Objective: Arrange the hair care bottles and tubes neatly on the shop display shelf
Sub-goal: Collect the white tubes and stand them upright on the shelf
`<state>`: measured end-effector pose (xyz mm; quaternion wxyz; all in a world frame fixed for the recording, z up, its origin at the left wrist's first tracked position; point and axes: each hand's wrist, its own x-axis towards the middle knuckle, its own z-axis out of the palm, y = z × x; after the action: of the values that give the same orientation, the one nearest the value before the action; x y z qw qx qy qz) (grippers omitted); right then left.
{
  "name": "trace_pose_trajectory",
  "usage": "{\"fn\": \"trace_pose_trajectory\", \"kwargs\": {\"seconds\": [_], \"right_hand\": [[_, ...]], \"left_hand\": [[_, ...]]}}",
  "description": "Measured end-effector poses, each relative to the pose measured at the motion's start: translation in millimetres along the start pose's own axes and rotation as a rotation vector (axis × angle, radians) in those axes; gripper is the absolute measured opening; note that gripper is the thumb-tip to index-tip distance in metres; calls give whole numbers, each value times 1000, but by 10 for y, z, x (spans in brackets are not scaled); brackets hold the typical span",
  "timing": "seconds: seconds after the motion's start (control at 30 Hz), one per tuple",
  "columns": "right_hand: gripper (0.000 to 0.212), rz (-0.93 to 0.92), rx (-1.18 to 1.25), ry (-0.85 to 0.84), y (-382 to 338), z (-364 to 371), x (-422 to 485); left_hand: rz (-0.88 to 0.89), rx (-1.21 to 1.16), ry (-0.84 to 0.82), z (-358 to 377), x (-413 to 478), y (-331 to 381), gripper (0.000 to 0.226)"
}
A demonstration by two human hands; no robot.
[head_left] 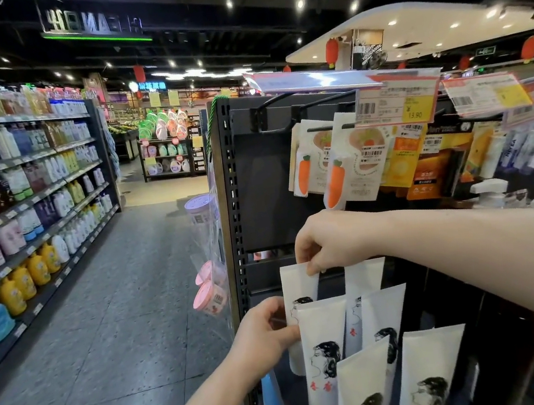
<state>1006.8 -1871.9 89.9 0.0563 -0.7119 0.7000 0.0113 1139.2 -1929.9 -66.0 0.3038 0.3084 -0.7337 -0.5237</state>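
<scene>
Leftward, long steel shelves (50, 196) run down the aisle, packed with plastic bottles: yellow jugs (24, 280) on a low tier, pale pink ones above, blue and clear ones higher up. A speckled grey terrazzo floor (126, 292) stretches toward a far stand of round detergent bottles under a dark ceiling with spot lamps and red lanterns. Clear bags holding round pink tubs (211, 297) hang at the edge of a black perforated metal display rack (231, 180). Low in the middle, the left hand (264, 332) pinches the left edge of a flat white tube (324, 360) printed with an ink drawing of a woman's head in profile and red characters. Behind it stands a second white tube (297, 288) of the same kind, and the right hand (328, 241) grips its crimped top edge between thumb and fingers. More matching tubes (424, 383) lean in overlapping rows to the right, all on the rack's lower part, smooth and matte, wide at the flat seal and rounded at the cap end. Above them, carded carrot-shaped items (335, 183) hang on black hooks, beside a glossy price tag (396, 103) reading 13.90. Farther right hang orange and yellow packets and blurred blue-lettered tubes.
</scene>
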Motion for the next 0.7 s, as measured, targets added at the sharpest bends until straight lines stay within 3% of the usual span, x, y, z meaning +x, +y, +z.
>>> {"fn": "trace_pose_trajectory", "kwargs": {"seconds": [0.5, 0.7], "right_hand": [[29, -67, 8, 3, 39, 2, -99], [30, -135, 56, 97, 68, -116, -272]], "left_hand": [[-64, 96, -32, -25, -114, 194, 31], [-57, 68, 191, -197, -276, 394, 21]]}}
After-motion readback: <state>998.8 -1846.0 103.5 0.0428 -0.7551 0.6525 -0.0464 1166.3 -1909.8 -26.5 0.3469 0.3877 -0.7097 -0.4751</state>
